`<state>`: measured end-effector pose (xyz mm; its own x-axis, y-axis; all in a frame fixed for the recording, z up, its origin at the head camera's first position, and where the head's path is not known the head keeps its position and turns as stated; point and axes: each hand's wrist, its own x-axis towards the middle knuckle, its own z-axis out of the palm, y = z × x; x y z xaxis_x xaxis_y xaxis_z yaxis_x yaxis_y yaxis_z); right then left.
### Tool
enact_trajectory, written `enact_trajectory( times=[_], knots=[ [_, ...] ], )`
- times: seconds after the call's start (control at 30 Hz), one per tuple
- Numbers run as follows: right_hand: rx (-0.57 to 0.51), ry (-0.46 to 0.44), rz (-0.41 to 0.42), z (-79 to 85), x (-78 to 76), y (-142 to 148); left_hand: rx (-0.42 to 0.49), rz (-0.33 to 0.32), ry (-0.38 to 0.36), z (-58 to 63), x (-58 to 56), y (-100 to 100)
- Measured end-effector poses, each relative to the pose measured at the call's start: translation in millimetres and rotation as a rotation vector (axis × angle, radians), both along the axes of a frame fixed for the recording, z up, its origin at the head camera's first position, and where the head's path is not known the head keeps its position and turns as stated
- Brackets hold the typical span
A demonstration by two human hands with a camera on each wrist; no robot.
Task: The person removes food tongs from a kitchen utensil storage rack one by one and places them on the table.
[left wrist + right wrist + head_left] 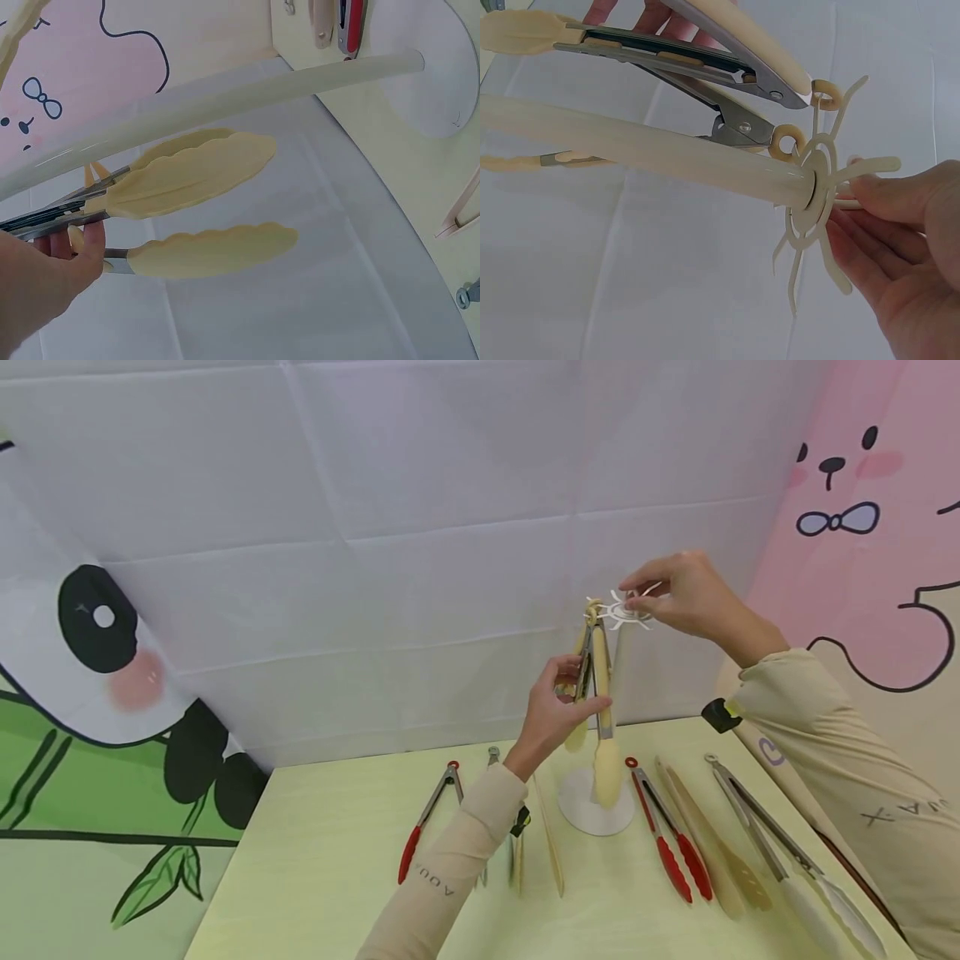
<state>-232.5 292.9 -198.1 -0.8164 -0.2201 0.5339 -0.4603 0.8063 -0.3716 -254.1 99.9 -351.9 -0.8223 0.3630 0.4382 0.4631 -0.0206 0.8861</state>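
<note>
A white utensil stand (pixel 621 681) rises from a round base (pixel 581 814), with a ring of curved hooks (pixel 832 176) on top. Two pairs of cream-tipped metal kitchen tongs (pixel 602 693) hang beside the pole, their loops (pixel 786 141) at the hooks. My left hand (pixel 551 714) grips tongs around the middle, thumb in front and fingers behind. In the left wrist view, their scalloped heads (pixel 195 172) stick out past the fingers. At the top, my right hand (pixel 686 597) pinches the hook ring between thumb and fingers.
Left of the base lie red-tipped tongs (pixel 408 852) and thin light-coloured utensils (pixel 551 843). On its right are more red-tipped tongs (pixel 667 835), wooden utensils (pixel 720 860) and long white-tipped tongs (pixel 795 868). A white cloth backdrop (pixel 450 585) stands close behind the table.
</note>
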Motion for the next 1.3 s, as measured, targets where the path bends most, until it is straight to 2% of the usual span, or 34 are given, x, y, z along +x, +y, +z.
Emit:
enact_trajectory(
  times=[0.3,0.6,0.67,0.87,0.93,1.0,1.17,1.3],
  knots=[
    [-0.001,0.009,0.0,-1.1,-0.5,1,0.016,0.02,-0.023,5.3,7.0,-3],
    [-0.007,0.003,-0.006,-0.3,0.8,1,0.036,0.003,-0.043,8.2,14.4,-8],
    [-0.001,0.0,-0.011,0.0,1.4,1,0.042,0.005,-0.045,11.7,17.5,-11],
    [-0.002,-0.015,-0.011,0.5,2.6,-1,0.041,-0.005,-0.04,34.8,37.3,-23],
    [-0.006,-0.017,-0.009,0.2,2.4,-1,0.031,-0.007,-0.031,35.1,38.3,-25],
    [-0.002,-0.012,-0.008,0.0,2.4,-1,0.027,-0.004,-0.024,28.2,32.5,-24],
    [0.012,0.001,-0.005,0.5,3.1,-1,0.018,0.055,-0.002,13.0,20.9,-23],
    [0.02,-0.004,-0.011,0.5,4.0,0,0.009,0.091,0.018,13.3,23.1,-29]
  ],
)
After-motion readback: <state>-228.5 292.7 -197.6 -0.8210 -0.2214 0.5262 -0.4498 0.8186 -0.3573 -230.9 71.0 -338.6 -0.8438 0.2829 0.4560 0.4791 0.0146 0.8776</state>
